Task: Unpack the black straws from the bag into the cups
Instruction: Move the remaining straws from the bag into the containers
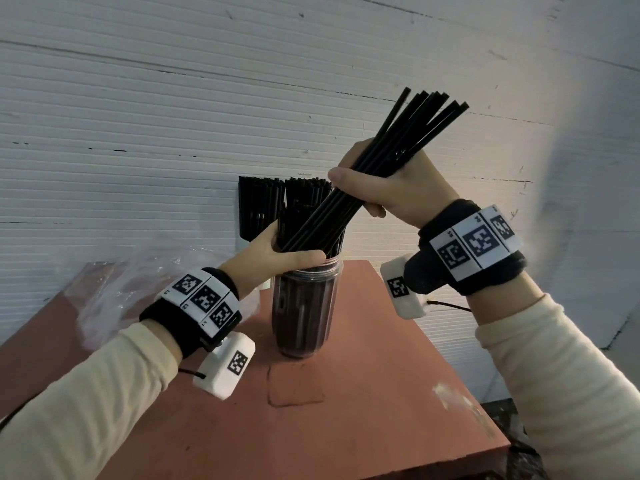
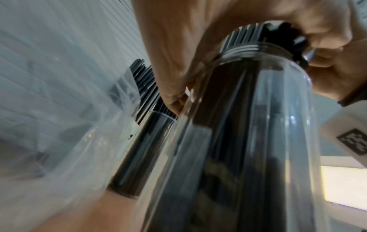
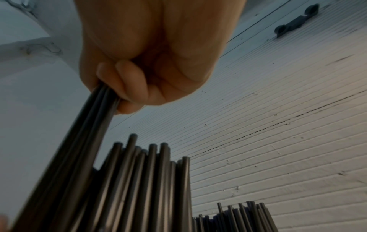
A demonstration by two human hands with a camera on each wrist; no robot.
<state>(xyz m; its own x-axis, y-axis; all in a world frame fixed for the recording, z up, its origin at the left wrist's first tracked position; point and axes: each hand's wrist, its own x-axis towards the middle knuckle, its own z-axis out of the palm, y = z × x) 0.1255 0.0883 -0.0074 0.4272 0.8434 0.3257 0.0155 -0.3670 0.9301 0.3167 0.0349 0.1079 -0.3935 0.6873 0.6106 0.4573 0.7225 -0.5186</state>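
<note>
A clear plastic cup [image 1: 304, 313] [image 2: 248, 141] full of upright black straws stands on the reddish table [image 1: 346, 427]. My right hand [image 1: 388, 192] [image 3: 143, 66] grips a slanted bundle of black straws [image 1: 412, 133] [image 3: 83, 133], whose lower ends dip into the cup's mouth. My left hand [image 1: 277, 254] [image 2: 178, 47] wraps the standing straws just above the cup's rim. Behind it, by the wall, stands a second cup of black straws [image 1: 258, 206] [image 2: 139, 149]. The clear plastic bag [image 1: 114, 289] [image 2: 59, 149] lies crumpled at the left.
A white ribbed wall [image 1: 173, 116] rises directly behind the table. The table's right edge [image 1: 450, 358] runs down toward the front right corner. A white smear [image 1: 453, 396] marks the tabletop at the right.
</note>
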